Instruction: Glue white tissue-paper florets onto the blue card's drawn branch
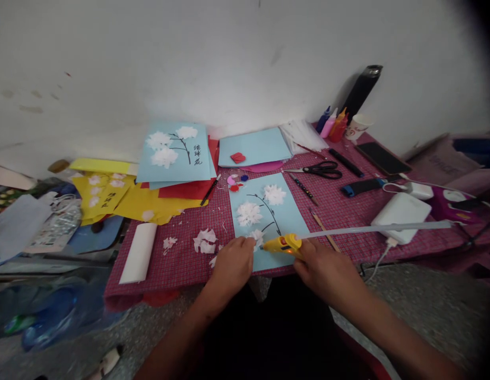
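In my right hand [320, 266] is a yellow hot glue gun [282, 244] with a long pale glue stick [371, 229] sticking out behind it. Its nozzle points left, close to a white paper flower [257, 237] low on a light blue sheet [286, 211]. My left hand [235, 261] is closed, its fingertips pinching the left edge of that flower. Two fuller white paper flowers [248, 212] and a drawn black branch [269, 207] are higher on the same sheet. White paper scraps [205, 241] lie left of my left hand.
A finished-looking flower picture [176, 169] lies on coloured paper at back left. Black scissors [322, 169], a brush [324, 229], a white power bank [401, 216] with cables, a phone [383, 158], paint bottles [338, 126] and a paper cup [358, 126] are to the right.
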